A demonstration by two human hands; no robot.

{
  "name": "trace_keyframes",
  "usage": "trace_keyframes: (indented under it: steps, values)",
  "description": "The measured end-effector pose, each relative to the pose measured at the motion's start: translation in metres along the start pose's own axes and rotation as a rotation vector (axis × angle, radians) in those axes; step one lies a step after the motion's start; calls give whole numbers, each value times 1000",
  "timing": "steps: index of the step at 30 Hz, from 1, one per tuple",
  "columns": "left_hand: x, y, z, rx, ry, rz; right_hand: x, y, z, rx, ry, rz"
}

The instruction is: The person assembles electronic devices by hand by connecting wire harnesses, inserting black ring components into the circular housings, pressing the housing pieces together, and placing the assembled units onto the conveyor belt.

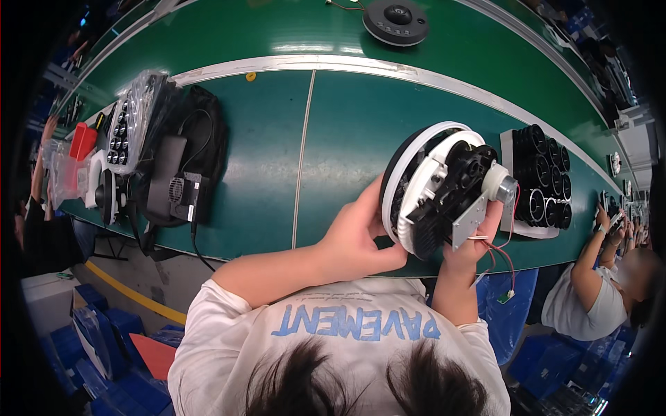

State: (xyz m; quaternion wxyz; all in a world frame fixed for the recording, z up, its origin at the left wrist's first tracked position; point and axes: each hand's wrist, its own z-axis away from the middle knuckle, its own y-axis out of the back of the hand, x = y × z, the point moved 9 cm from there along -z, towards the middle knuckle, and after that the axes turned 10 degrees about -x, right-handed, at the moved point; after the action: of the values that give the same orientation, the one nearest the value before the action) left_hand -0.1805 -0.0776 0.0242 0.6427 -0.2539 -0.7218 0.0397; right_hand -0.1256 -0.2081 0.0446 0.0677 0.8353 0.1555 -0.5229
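Note:
A round motorised assembly [424, 187] is held on its edge above the green bench, close to its front. It has a white outer ring, a black mechanism inside, a metal bracket [469, 220] and a silver-capped motor [505, 188]. My left hand [362, 232] is closed round the ring's left and lower side, thumb at the bottom. On the right, my right hand [477, 243] grips the bracket and motor side, its fingers partly hidden behind them. Thin red and dark wires [501, 258] hang past my right wrist, ending in a small green circuit board [507, 297].
To the right stands a white tray [508, 166] of black ring-shaped parts [548, 177]. A black bag [211, 125] with a dark boxy device and cable lies left, beside plastic-wrapped parts [128, 132]. A round black unit [396, 22] sits on the far surface. Another person [590, 298] works at the right.

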Motion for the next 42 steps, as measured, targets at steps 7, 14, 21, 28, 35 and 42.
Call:
trace_keyframes:
  steps: [7,14,21,28,35,42]
  values:
    - [4,-3,-2,-48,-20,6,4,0,-2,11,-52,-76]
    - [7,-1,-2,-78,-94,-2,18,19,-1,-30,-145,-85]
    - [-3,23,-9,17,211,156,-3,-23,-34,-821,-44,197]
    - [-2,44,-10,220,157,311,39,-29,-44,-620,-375,-541]
    - [-14,37,-14,235,155,458,109,-14,6,-497,-522,52]
    - [-26,32,-14,185,188,413,103,-40,-2,-366,-608,-657]
